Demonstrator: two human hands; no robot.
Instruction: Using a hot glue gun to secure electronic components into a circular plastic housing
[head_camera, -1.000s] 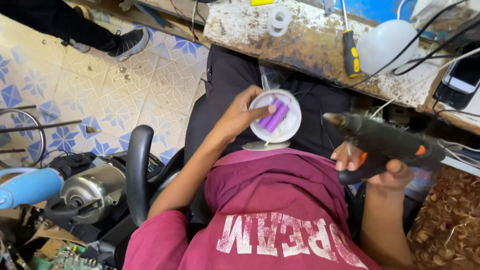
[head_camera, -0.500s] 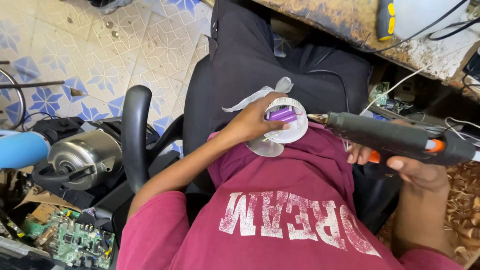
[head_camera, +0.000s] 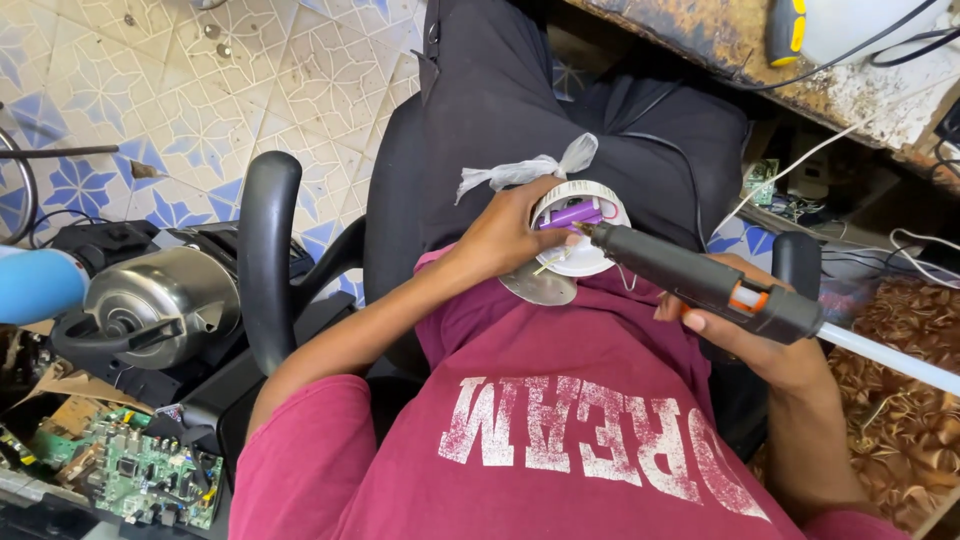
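My left hand grips a round white plastic housing on my lap; a purple battery cell lies inside it and a silver disc hangs below it. My right hand holds a black glue gun with an orange trigger part. Its nozzle tip touches the inside of the housing beside the purple cell. A white glue stick sticks out of the gun's back. A crumpled white plastic bag lies on my black trousers just above the housing.
I sit on a black office chair with an armrest at left. On the floor at left lie a metal motor, a blue cylinder and a green circuit board. A worn workbench edge with cables runs along the top right.
The view has dropped toward my lap. The glue gun moved left from beside the housing until its nozzle reached into it. My left hand lowered the housing onto my lap.
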